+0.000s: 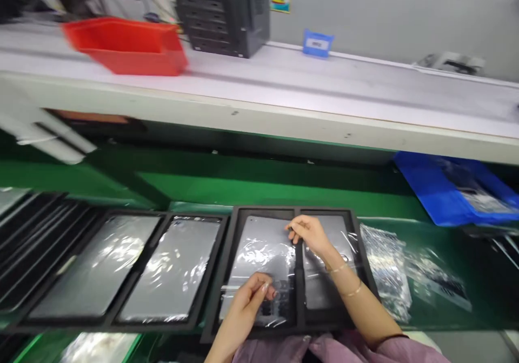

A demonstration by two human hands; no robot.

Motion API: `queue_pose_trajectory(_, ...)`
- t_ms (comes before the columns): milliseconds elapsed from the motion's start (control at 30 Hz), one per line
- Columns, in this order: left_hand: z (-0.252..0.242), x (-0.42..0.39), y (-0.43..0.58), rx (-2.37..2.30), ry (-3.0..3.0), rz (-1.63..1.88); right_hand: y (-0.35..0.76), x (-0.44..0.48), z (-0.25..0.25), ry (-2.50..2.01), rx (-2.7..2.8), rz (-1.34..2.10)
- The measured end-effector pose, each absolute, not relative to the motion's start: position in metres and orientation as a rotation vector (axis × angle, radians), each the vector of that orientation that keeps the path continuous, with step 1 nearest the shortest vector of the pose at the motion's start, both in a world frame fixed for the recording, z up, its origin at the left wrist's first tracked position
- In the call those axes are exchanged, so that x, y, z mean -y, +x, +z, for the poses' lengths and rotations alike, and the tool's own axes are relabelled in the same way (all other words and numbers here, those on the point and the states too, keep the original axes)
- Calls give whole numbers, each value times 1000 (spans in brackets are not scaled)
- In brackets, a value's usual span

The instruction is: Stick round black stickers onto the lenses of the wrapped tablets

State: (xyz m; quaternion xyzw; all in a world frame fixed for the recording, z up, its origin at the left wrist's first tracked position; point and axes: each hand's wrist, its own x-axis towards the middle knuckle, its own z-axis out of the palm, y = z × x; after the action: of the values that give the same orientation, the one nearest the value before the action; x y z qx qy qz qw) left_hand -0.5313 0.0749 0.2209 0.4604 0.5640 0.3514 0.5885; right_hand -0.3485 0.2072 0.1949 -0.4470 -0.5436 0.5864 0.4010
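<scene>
Hands grasp a film-wrapped tablet in the black tray: left hand pinches its near edge, right hand its far right corner.

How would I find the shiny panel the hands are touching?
On the green bench, black trays lie side by side, each holding two wrapped grey panels. Take the rightmost tray, left slot. That panel alone has the left hand and right hand on it.
</scene>
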Motion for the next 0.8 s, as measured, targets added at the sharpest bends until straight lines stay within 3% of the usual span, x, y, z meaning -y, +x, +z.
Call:
queue_pose_trajectory(433, 219, -111, -377, -1010, 2389, -255, -105, -51, 147, -1336, 497, 1221)
queue_pose_trajectory(800, 198, -103, -389, -843, 2676, 327, -48, -17, 115, -1280, 304, 1159)
